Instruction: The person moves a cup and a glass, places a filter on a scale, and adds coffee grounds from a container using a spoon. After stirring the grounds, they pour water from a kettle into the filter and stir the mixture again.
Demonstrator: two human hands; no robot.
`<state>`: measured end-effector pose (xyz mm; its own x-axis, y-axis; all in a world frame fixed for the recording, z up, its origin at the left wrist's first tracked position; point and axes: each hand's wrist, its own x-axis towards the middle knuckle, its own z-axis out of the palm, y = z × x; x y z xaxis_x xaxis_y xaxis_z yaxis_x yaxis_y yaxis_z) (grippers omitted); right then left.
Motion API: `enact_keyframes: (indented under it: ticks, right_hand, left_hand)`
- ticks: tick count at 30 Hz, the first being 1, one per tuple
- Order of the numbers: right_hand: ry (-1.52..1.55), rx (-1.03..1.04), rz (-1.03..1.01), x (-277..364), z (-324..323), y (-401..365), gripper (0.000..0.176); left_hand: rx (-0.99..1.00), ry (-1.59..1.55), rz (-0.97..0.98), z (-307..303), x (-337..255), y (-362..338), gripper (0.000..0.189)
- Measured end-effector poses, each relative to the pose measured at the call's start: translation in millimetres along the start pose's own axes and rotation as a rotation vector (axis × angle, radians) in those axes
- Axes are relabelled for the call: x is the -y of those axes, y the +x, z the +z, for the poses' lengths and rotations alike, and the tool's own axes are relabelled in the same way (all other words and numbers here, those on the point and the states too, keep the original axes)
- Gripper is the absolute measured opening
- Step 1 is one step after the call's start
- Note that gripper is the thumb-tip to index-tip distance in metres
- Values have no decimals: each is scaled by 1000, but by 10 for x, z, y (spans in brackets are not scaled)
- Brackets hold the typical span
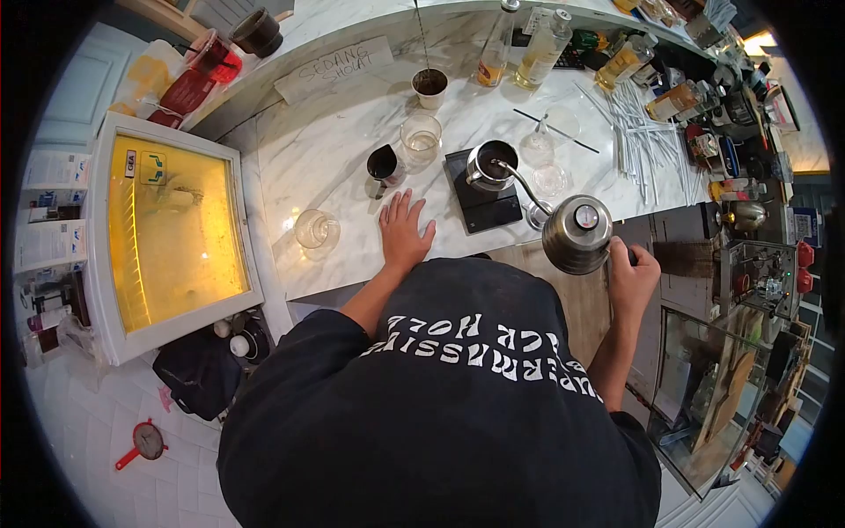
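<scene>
My right hand (632,271) is closed round the handle of a steel gooseneck kettle (577,236). The kettle's spout reaches left to a metal dripper (491,166) with dark contents, which stands on a black scale (489,209). My left hand (406,231) lies on the marble counter with its fingers spread, holding nothing. Just beyond its fingertips is a small dark-mouthed metal pitcher (385,167). Behind that stand a clear glass (421,139) and a cup with a dark inside (429,88). Another clear glass (317,231) is at the left.
Bottles (542,51) stand along the back of the counter (343,114). Wrapped straws (635,141) are spread at the right, near a black stick (556,130). A yellow-lit glass-door cabinet (180,233) is at the left. A red strainer (148,442) lies below it.
</scene>
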<state>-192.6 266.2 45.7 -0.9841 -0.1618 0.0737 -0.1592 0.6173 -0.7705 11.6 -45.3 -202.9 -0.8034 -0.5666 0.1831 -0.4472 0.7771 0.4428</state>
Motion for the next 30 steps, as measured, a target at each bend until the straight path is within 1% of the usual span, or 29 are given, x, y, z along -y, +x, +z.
enact_keyframes:
  ticks: [7, 11, 13, 16, 23, 30]
  right_hand:
    - [-10, -21, -4, -30, -34, -17, 43]
    - [-38, -11, -1, -82, -74, -45, 43]
    - [-19, -3, 12, -56, -70, -72, 43]
    - [17, 3, 49, -96, -63, -102, 42]
    - [19, -5, 8, -162, 11, -86, 43]
    - [37, -13, 46, -187, 2, -77, 44]
  left_hand:
    - [20, 7, -2, 7, 6, -2, 58]
    - [50, 69, 20, 1, -2, 30, 61]
    - [66, 88, 56, -8, -12, 91, 62]
    - [88, 70, 55, -13, -36, 166, 62]
    - [87, 73, 60, -24, -37, 178, 63]
    - [70, 61, 72, -12, -21, 175, 62]
